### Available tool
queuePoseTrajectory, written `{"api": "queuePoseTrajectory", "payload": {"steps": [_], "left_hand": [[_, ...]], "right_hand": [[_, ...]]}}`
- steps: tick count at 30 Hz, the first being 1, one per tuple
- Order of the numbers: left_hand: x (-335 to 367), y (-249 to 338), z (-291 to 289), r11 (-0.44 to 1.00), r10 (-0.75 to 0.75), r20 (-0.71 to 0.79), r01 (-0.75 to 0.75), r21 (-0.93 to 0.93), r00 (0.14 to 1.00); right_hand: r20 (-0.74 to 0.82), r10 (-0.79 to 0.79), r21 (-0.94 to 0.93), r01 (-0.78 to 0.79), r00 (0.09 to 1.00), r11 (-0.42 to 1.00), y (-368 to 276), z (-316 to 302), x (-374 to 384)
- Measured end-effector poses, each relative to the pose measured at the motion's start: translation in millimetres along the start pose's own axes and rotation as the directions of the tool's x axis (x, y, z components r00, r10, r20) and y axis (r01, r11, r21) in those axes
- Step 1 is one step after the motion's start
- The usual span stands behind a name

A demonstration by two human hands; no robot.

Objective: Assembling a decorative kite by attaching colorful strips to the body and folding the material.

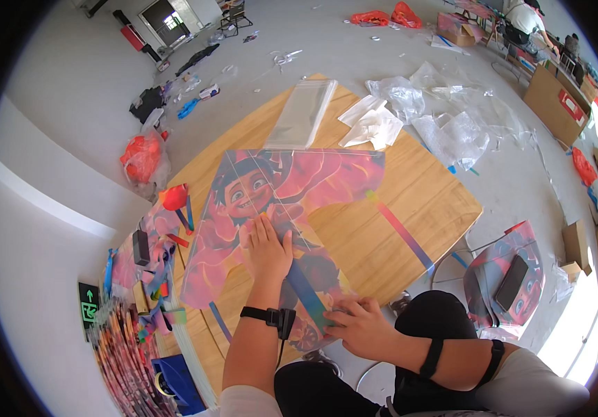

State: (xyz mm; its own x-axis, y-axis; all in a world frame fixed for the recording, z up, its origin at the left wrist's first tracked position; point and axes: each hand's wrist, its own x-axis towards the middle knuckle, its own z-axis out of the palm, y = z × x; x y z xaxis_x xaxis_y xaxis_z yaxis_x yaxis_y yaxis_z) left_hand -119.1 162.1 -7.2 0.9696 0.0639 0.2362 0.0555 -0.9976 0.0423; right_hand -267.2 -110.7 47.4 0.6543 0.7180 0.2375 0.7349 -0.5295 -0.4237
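Note:
A printed kite (327, 174) with a cartoon figure in pinks, reds and purples lies spread over a wooden table. My left hand (269, 251) rests flat on its middle, fingers stretched out and holding nothing. At the kite's near end, my right hand (360, 324) has its fingers bent and closed at the edge, by the green end of a blue-green ribbon (306, 286). The fingertips partly hide what they grip. A second ribbon (404, 236), shading from red to blue, trails from the kite's right wing across the wood.
A clear plastic sleeve (302, 115) and white crumpled sheets (375, 125) lie at the table's far edge (243, 115). Left are piled printed pieces, a black block (140, 248) and a blue box (179, 383) with tape. A stool (511, 278) stands right. Plastic film litters the floor.

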Motion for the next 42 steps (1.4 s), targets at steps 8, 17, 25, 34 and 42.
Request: {"api": "queuePoseTrajectory", "payload": {"steps": [8, 17, 25, 34, 42], "left_hand": [[26, 12, -22, 0.989, -0.150, 0.142, 0.146, 0.034, 0.979], [22, 0, -1, 0.981, -0.196, 0.149, 0.195, 0.018, 0.969], [25, 5, -7, 0.971, -0.240, 0.180, 0.235, 0.045, 0.954], [28, 2, -6, 0.962, -0.272, 0.165, 0.271, 0.031, 0.948], [1, 5, -76, 0.937, -0.264, 0.061, 0.271, -0.221, 0.963]], "right_hand": [[0.026, -0.001, 0.019, 0.000, 1.000, 1.000, 0, -10, 1], [0.010, -0.012, 0.003, 0.012, 1.000, 1.000, -1, -11, 2], [0.017, -0.001, 0.007, 0.000, 1.000, 1.000, -2, -11, 2], [0.027, -0.007, -0.003, 0.007, 1.000, 1.000, -2, -7, 1], [-0.005, -0.022, -0.035, 0.022, 1.000, 0.999, -1, 4, -1]]}}
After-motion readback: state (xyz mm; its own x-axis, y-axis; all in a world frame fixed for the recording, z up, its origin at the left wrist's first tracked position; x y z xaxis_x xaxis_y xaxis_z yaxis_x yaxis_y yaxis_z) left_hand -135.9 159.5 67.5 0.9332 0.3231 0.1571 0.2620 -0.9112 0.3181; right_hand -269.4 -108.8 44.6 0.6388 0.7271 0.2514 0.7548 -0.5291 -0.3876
